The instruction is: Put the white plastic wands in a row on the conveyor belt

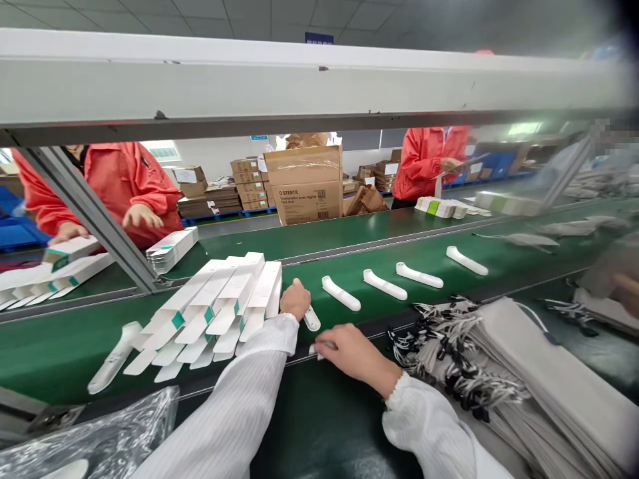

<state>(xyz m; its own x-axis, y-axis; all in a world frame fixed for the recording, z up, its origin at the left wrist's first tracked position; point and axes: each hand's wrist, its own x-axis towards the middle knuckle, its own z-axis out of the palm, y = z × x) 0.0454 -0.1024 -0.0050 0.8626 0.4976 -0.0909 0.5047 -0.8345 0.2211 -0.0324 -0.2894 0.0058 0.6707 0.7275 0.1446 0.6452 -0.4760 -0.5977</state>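
Note:
My left hand (pixel 295 299) is closed over the upper end of a long white plastic device (pixel 312 319) on the green conveyor belt; its fingertips are mostly hidden. Just left of it lie stacked white cartons (pixel 219 306) with teal inner sides, their end flaps open towards me. At the belt's near edge, my right hand (pixel 349 352) has its fingers curled around a small white piece (pixel 318 350), largely covered by the hand. More white devices (pixel 341 293) lie spaced out along the belt to the right. Another device (pixel 114 358), apparently in clear wrapping, rests left of the cartons.
Grey fabric pouches with bundled cords (pixel 519 372) are piled at right. A clear plastic bag (pixel 100 432) lies front left. A metal post (pixel 94 213) and white overhead beam (pixel 299 86) frame the belt. Across it, two co-workers in red (pixel 110 179) handle items near a cardboard box (pixel 304 186).

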